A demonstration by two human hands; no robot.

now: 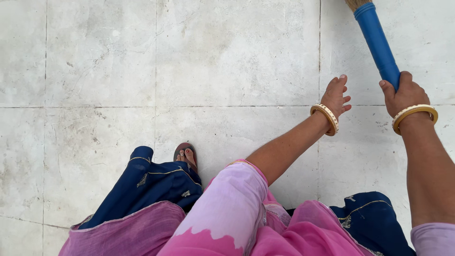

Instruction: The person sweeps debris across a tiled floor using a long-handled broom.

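The broom point(377, 42) runs off the top edge, its bristles almost wholly out of view.

Smooth blue plastic on the broom handle point(379, 45), dry straw at its top. Hard, matt stone floor point(142, 71), scratched and stained. Shiny bangles point(325, 118). Soft pink and blue cloth point(227, 208).
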